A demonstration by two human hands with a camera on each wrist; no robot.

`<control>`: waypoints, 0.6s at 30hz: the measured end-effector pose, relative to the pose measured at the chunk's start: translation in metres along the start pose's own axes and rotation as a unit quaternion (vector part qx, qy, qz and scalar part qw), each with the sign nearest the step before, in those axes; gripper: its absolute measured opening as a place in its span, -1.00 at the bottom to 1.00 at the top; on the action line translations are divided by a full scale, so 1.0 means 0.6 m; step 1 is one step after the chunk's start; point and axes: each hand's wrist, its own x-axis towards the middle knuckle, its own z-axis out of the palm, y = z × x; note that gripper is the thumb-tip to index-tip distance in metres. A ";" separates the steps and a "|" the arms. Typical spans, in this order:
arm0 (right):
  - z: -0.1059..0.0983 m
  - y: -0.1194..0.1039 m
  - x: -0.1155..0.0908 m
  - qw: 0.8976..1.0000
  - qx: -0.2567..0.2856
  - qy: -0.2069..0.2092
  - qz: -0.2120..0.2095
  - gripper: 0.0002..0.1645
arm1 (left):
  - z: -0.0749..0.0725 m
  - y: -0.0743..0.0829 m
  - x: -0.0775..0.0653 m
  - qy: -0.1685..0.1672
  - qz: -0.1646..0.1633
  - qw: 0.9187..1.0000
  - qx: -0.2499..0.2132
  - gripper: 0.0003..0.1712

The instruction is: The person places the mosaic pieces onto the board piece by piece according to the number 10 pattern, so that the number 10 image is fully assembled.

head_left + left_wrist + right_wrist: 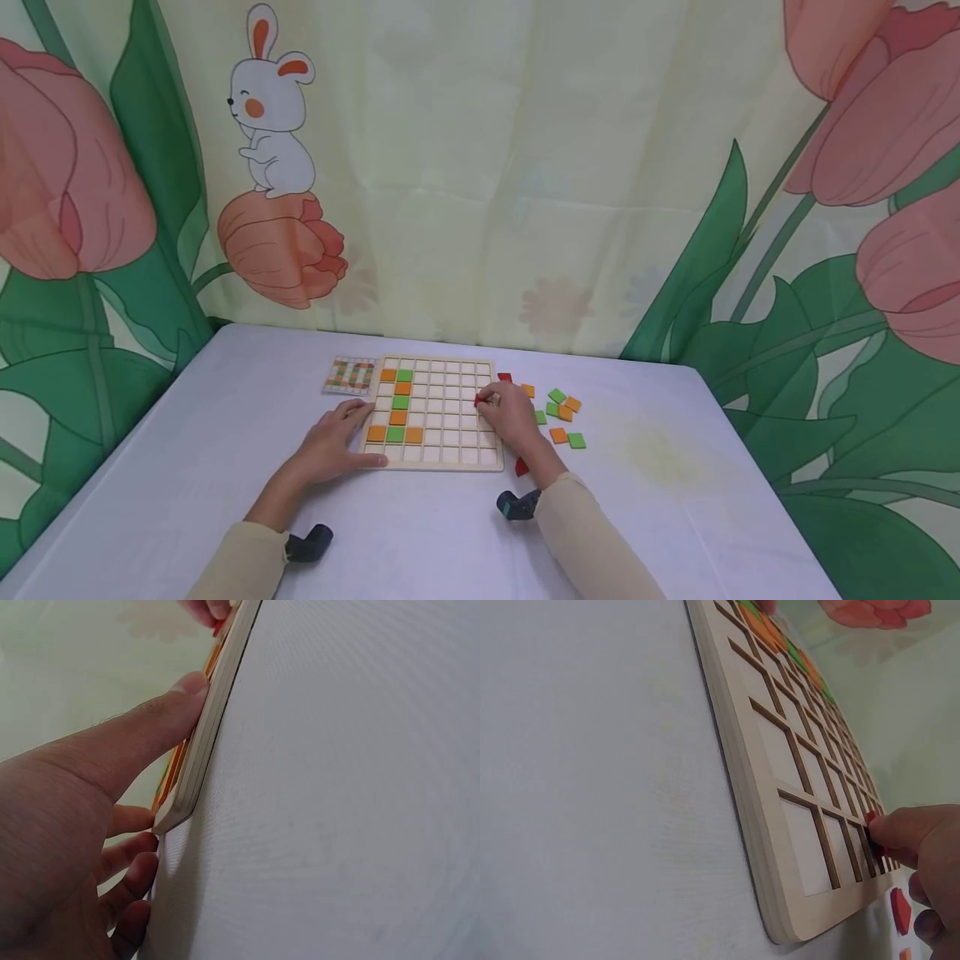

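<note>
A wooden grid board [442, 467] lies on the table, with orange and green square tiles [401, 402] set in its left part in the shape of a 1. My left hand [330, 442] rests against the board's left side. Its thumb [161, 716] presses on the near edge, and the other fingers touch the left edge around the corner. Over the right-hand columns, my right hand [517, 417] pinches a small red tile [875, 836] between thumb and forefinger. The fingers partly cover that tile, and it stands tilted at the grid cells.
A patterned card [350, 376] lies beside the board's upper left corner. Loose green and orange tiles [558, 435] are scattered right of the board. Red pieces [522, 467] lie near my right hand. A printed curtain [480, 183] hangs behind the white table [420, 542].
</note>
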 end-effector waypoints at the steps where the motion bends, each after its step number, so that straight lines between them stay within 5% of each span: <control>1: -0.001 0.000 0.003 1.000 0.003 -0.001 0.005 -0.85 | 0.000 0.000 0.000 0.000 0.001 1.000 0.000 0.21; 9: 0.000 0.004 0.034 1.000 0.012 -0.007 0.020 -0.89 | 0.000 -0.002 0.002 -0.002 -0.005 1.000 0.000 0.23; 18: 0.005 0.006 0.058 0.999 0.004 0.000 -0.035 -0.92 | 0.002 -0.001 0.000 0.003 -0.007 1.000 0.000 0.22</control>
